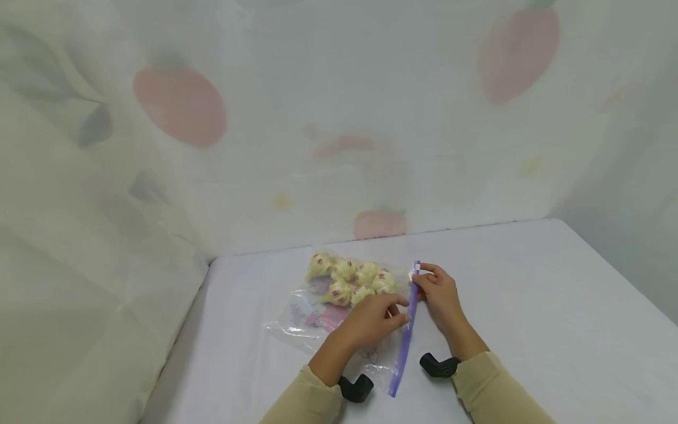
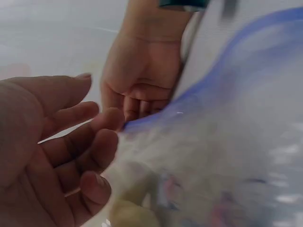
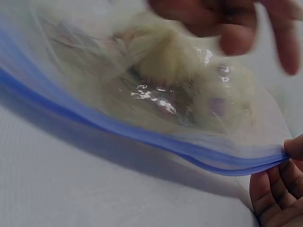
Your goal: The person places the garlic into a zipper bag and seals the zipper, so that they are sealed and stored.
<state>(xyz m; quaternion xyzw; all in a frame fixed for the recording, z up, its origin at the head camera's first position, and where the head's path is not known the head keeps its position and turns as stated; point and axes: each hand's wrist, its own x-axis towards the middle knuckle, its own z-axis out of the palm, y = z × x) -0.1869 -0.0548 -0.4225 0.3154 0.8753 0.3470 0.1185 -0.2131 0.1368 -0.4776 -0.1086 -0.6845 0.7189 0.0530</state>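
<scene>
A clear zip bag (image 1: 304, 330) with a purple zip edge (image 1: 405, 347) lies flat on the table. Several pale yellow, bulb-shaped wrapped pieces (image 1: 343, 270) are inside it, toward the far end. My right hand (image 1: 441, 294) pinches the far end of the zip edge between thumb and fingers, also seen in the right wrist view on the zip strip (image 3: 227, 165). My left hand (image 1: 373, 321) hovers over the bag just left of the zip edge, its fingers loosely bent and holding nothing. In the left wrist view the left hand's fingers (image 2: 80, 156) are apart from the bag.
A white-covered table (image 1: 529, 312) extends around the bag. Pale curtains (image 1: 296, 118) printed with fruit stand behind it and at the sides. Black wrist-worn devices (image 1: 356, 388) sit beneath both wrists.
</scene>
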